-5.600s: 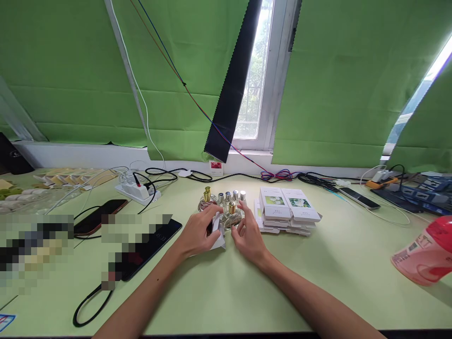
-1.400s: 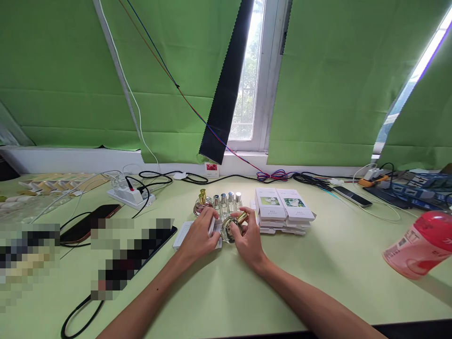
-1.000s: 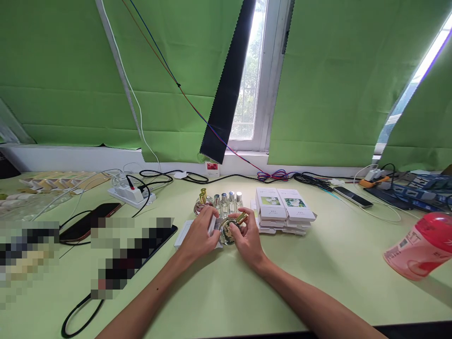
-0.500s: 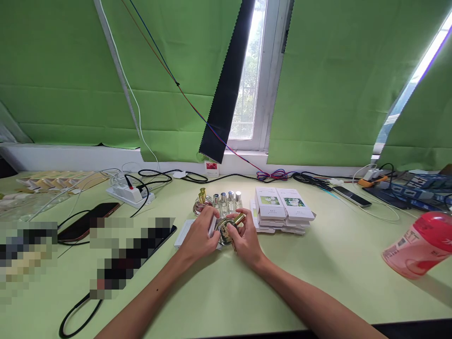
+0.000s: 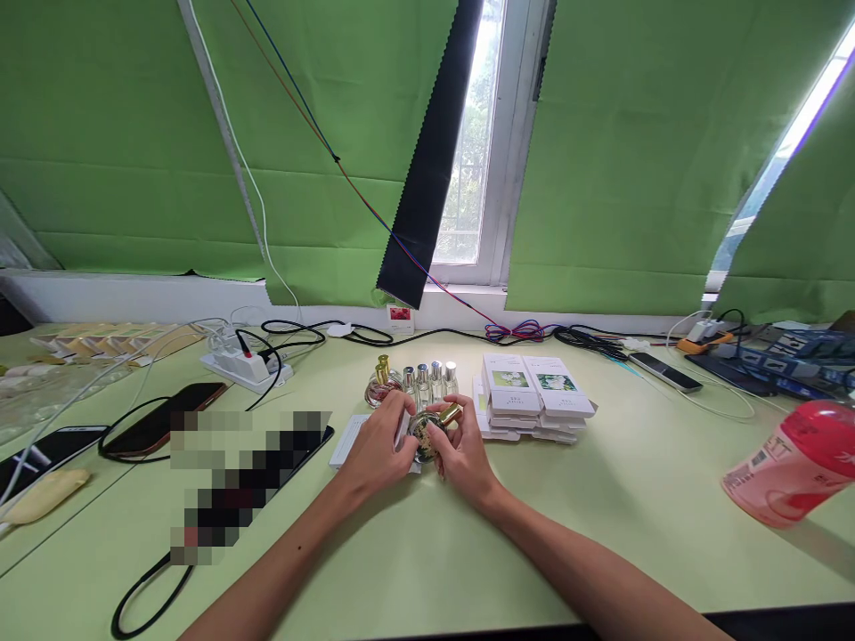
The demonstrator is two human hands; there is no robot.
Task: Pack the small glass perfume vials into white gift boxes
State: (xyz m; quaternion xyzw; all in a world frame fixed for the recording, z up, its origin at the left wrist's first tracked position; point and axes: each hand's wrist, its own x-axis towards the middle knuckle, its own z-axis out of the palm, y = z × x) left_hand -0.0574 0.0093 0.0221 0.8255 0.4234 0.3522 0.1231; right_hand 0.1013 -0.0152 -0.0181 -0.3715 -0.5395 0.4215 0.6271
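Observation:
At the middle of the table, my right hand (image 5: pixel 464 450) is closed round a round glass perfume bottle (image 5: pixel 426 436) with a gold cap (image 5: pixel 451 413), its thumb on the bottle's face. My left hand (image 5: pixel 380 438) is curled at the bottle's left side, thumb near its edge. Between its fingers and thumb shows the edge of a white box (image 5: pixel 402 431), mostly hidden. Under that hand lies a flat white carton (image 5: pixel 346 438). Just behind stand several small glass bottles with silver caps (image 5: pixel 436 381) and a round bottle with a gold cap (image 5: pixel 382 374).
Stacked white cartons with flower pictures (image 5: pixel 534 387) sit right of my hands. Farther right are a phone (image 5: pixel 664 371) and a pink container with a red lid (image 5: pixel 785 467). Leftward lie phones (image 5: pixel 166 418), cables and a white power strip (image 5: pixel 247 365).
The perfume bottle has tilted or shifted very slightly to the left in my hands. Otherwise both hands stay in place.

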